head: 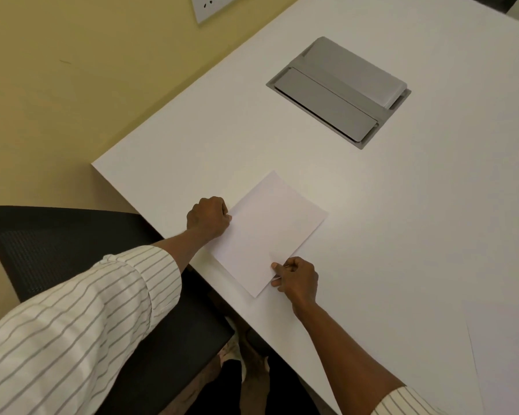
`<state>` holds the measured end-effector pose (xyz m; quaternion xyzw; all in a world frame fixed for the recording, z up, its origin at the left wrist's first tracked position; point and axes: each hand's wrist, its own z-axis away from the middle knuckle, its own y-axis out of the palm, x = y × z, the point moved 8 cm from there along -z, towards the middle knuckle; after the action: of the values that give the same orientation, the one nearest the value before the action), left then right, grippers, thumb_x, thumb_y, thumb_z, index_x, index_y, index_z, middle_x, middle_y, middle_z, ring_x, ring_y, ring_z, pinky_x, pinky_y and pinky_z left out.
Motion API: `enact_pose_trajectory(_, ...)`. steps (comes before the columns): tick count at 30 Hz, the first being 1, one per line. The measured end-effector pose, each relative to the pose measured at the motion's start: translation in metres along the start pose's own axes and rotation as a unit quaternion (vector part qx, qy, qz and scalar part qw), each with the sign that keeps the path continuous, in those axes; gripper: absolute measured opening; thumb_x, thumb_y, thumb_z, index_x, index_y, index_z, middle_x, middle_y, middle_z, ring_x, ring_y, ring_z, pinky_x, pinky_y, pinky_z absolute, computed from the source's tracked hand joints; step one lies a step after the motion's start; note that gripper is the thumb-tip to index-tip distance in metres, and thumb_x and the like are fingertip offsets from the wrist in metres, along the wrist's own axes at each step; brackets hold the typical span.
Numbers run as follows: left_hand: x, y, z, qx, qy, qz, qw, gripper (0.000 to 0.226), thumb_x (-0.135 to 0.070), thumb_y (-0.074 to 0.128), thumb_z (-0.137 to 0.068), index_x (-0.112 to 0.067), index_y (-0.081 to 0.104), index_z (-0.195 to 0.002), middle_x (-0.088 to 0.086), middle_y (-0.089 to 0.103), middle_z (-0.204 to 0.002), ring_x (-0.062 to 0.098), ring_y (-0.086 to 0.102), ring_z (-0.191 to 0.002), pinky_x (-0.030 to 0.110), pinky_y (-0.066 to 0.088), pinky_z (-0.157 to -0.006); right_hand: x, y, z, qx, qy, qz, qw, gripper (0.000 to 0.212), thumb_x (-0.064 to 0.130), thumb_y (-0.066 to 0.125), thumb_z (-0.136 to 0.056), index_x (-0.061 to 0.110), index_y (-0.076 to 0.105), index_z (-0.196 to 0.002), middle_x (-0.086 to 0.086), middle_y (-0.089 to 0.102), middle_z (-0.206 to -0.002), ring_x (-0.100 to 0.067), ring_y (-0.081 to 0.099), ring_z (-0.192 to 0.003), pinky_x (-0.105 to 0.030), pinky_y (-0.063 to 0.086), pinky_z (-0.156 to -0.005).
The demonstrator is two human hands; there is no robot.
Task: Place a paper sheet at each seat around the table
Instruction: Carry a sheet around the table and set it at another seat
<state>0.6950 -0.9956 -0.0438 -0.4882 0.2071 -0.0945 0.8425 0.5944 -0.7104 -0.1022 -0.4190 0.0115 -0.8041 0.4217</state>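
A white paper sheet (267, 232) lies flat on the white table (402, 220), close to its front edge and turned at an angle. My left hand (209, 217) rests curled on the sheet's left edge, fingers closed on the paper's rim. My right hand (297, 280) pinches the sheet's near right edge between thumb and fingers. A black mesh chair (57, 253) stands at the table's edge just left of the sheet, partly hidden under my striped left sleeve.
A grey cable box (339, 91) with a hinged lid is set into the tabletop beyond the sheet. Another paper's edge (477, 363) shows faintly at the lower right. A yellow wall with a socket plate (210, 6) runs along the left.
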Motion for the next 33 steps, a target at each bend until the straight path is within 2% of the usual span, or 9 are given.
enact_pose_trajectory(7,0.01,0.009,-0.012,0.003,-0.012,-0.029,1.0,0.016,-0.031,0.071,-0.094,-0.018,0.072,-0.103,0.01,0.071,-0.113,0.036,0.069,-0.106,0.041,0.056,-0.091,-0.006,0.015,-0.008,-0.011,0.031,0.045,0.998,0.027,0.034,0.086,-0.091,0.017,0.069,-0.08,0.005,0.079,-0.065,-0.012,0.076,-0.05,-0.043,0.068,-0.079)
enact_pose_trajectory(10,0.015,0.013,-0.016,0.002,-0.023,-0.048,0.999,0.018,-0.029,0.07,-0.094,-0.016,0.072,-0.107,0.011,0.07,-0.116,0.037,0.069,-0.108,0.04,0.054,-0.09,-0.001,0.018,-0.011,-0.021,0.036,0.093,0.995,0.033,0.044,0.082,-0.093,0.018,0.068,-0.078,0.005,0.079,-0.066,-0.01,0.075,-0.048,-0.039,0.066,-0.08)
enact_pose_trajectory(15,0.016,0.015,-0.019,-0.002,-0.026,-0.09,0.996,0.021,-0.026,0.067,-0.096,-0.013,0.071,-0.112,0.012,0.071,-0.116,0.038,0.07,-0.109,0.041,0.056,-0.09,0.01,0.02,-0.015,-0.01,0.04,0.178,0.983,0.036,0.05,0.075,-0.093,0.018,0.071,-0.077,0.004,0.078,-0.064,-0.012,0.076,-0.051,-0.039,0.066,-0.083)
enact_pose_trajectory(18,0.014,0.014,-0.02,-0.013,-0.019,-0.105,0.994,0.02,-0.024,0.066,-0.096,-0.012,0.07,-0.112,0.012,0.071,-0.115,0.037,0.07,-0.11,0.04,0.053,-0.087,0.016,0.021,-0.014,-0.011,0.033,0.23,0.972,0.039,0.056,0.07,-0.093,0.018,0.073,-0.087,0.002,0.08,-0.071,-0.018,0.08,-0.067,-0.04,0.065,-0.088)
enact_pose_trajectory(20,0.012,0.012,-0.019,-0.024,-0.008,-0.112,0.993,0.017,-0.024,0.066,-0.097,-0.01,0.063,-0.106,0.011,0.07,-0.114,0.036,0.068,-0.11,0.037,0.048,-0.082,0.017,0.024,-0.013,-0.005,0.032,0.26,0.965,0.044,0.06,0.066,-0.093,0.017,0.073,-0.098,-0.002,0.082,-0.087,-0.024,0.081,-0.085,-0.041,0.063,-0.093)
enact_pose_trajectory(22,0.009,0.012,-0.018,-0.032,0.003,-0.124,0.992,0.017,-0.024,0.066,-0.098,-0.013,0.053,-0.097,0.009,0.067,-0.113,0.034,0.065,-0.111,0.036,0.043,-0.079,0.017,0.026,-0.012,-0.004,0.033,0.28,0.959,0.049,0.063,0.064,-0.093,0.017,0.073,-0.107,-0.006,0.082,-0.098,-0.027,0.079,-0.096,-0.041,0.061,-0.095)
enact_pose_trajectory(24,0.007,0.013,-0.018,-0.037,0.01,-0.137,0.99,0.017,-0.024,0.067,-0.097,-0.015,0.052,-0.097,0.008,0.066,-0.114,0.032,0.063,-0.113,0.035,0.042,-0.079,0.018,0.026,-0.012,-0.008,0.032,0.29,0.957,0.051,0.064,0.063,-0.093,0.016,0.073,-0.109,-0.007,0.082,-0.1,-0.027,0.078,-0.098,-0.041,0.061,-0.095)
enact_pose_trajectory(28,0.002,0.013,-0.016,-0.049,0.015,-0.162,0.985,0.016,-0.023,0.067,-0.099,-0.014,0.061,-0.11,0.005,0.066,-0.115,0.029,0.063,-0.115,0.033,0.037,-0.077,0.016,0.024,-0.008,-0.012,0.033,0.285,0.958,0.052,0.066,0.064,-0.092,0.017,0.073,-0.105,-0.006,0.082,-0.097,-0.027,0.078,-0.096,-0.041,0.061,-0.094)
enact_pose_trajectory(33,-0.016,0.004,-0.003,-0.035,0.02,-0.161,0.986,0.014,-0.027,0.067,-0.096,-0.015,0.067,-0.105,0.005,0.069,-0.107,0.03,0.069,-0.106,0.033,0.039,-0.074,0.011,0.016,0.005,0.005,0.041,0.279,0.959,0.052,0.067,0.068,-0.09,0.017,0.073,-0.101,-0.003,0.081,-0.095,-0.025,0.079,-0.091,-0.039,0.061,-0.091)
